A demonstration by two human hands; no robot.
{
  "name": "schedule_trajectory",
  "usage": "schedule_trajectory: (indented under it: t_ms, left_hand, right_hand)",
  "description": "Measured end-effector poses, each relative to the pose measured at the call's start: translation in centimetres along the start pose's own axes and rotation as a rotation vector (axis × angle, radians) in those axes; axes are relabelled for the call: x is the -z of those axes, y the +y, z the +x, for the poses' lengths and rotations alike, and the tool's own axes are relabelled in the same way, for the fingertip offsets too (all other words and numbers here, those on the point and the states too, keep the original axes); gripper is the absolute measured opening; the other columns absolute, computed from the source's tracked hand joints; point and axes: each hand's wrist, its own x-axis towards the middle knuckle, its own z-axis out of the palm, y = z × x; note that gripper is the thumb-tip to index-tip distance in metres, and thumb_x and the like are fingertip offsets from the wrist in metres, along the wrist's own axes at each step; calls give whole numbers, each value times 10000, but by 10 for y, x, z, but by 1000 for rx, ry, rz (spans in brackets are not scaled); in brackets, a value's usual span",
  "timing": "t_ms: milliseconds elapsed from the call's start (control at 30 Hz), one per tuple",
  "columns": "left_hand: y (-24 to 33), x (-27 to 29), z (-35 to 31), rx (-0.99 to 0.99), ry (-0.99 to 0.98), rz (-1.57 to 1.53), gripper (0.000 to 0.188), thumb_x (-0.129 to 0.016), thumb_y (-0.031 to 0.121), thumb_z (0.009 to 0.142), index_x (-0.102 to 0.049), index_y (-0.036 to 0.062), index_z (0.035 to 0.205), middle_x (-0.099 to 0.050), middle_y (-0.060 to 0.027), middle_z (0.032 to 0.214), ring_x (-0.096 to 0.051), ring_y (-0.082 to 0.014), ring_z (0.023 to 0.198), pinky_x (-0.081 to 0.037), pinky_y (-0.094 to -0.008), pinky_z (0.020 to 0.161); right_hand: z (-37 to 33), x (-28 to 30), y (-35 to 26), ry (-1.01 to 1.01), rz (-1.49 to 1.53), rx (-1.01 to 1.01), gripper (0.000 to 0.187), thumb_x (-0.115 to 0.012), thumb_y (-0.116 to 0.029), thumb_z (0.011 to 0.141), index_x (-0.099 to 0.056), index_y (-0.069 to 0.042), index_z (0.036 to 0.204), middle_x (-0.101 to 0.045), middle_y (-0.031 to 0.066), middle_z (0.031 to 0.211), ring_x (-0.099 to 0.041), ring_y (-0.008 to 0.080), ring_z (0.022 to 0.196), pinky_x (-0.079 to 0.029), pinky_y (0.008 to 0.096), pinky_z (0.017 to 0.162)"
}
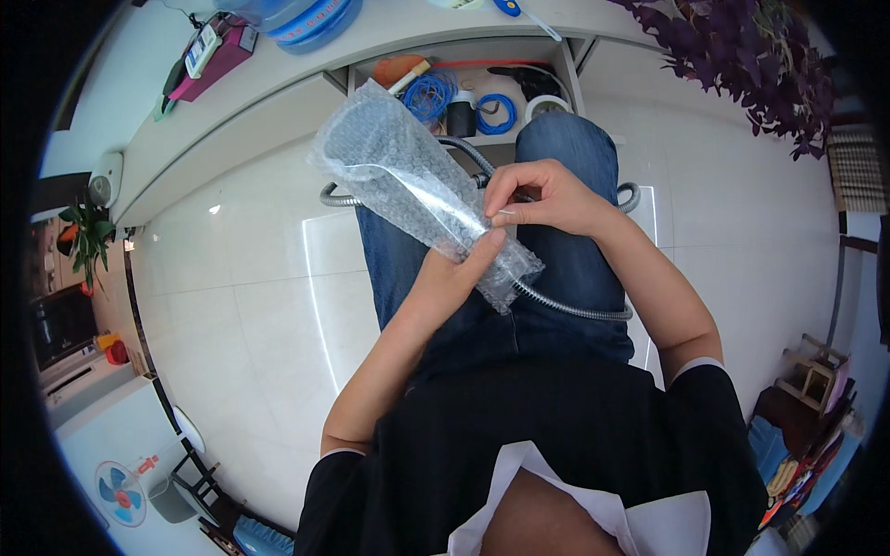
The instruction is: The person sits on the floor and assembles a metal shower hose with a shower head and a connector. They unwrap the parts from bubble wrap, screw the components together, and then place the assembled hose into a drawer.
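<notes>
A long bundle of clear bubble wrap lies slanted over my lap, its wide end pointing away to the left. My left hand is closed around its narrower part, thumb on top. Just beside that thumb, my right hand pinches a thin pale strip at the wrap's edge; what the strip is made of I cannot tell. A flexible metal hose loops across my thighs and passes beneath the bundle. Whatever the wrap encloses is not clearly visible.
Ahead, an open drawer holds blue coiled cable, a black jar and a roll of tape. Above it runs a desk with a blue water bottle. A purple-leaved plant overhangs the right.
</notes>
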Motion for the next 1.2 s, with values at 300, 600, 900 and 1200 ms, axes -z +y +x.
schedule_trajectory:
  t_ms: [300, 600, 900, 1200]
  left_hand:
    - [-2, 6, -14, 136, -115, -102, 503, -689, 120, 796, -443, -3, 1216, -538, -85, 1108, -514, -163, 1027, -421, -296, 883]
    - [-32, -17, -32, 125, 33, -471, 321, -596, 97, 866, -507, -18, 1151, -573, -62, 1057, -530, -124, 968, -422, -258, 849]
    - [-32, -16, -45, 27, 4, 15, 207, -547, 132, 903, -582, -21, 1038, -625, -55, 909, -568, -104, 836, -448, -240, 763]
    - [-36, -19, -50, 42, 19, -25, 197, -535, 153, 911, -613, -14, 981, -641, -52, 886, -588, -115, 819, -456, -241, 731]
  right_hand:
    - [-4, 3, -5, -76, -36, -44, 102, -689, -101, 767, -633, -45, 832, -620, 24, 844, -574, 104, 763, -454, 239, 714]
    - [-43, -35, -5, 217, -557, 156, 60, -601, -62, 783, -571, -38, 828, -562, 83, 941, -568, 228, 825, -455, 309, 728]
    - [-79, -84, 38, 631, -120, 107, 89, -500, -71, 905, -442, -10, 933, -581, 156, 1043, -574, 114, 807, -476, 251, 704]
    - [-93, -86, 28, 572, -594, 293, 127, -572, -2, 842, -474, -33, 916, -579, 139, 987, -578, 176, 795, -460, 266, 738]
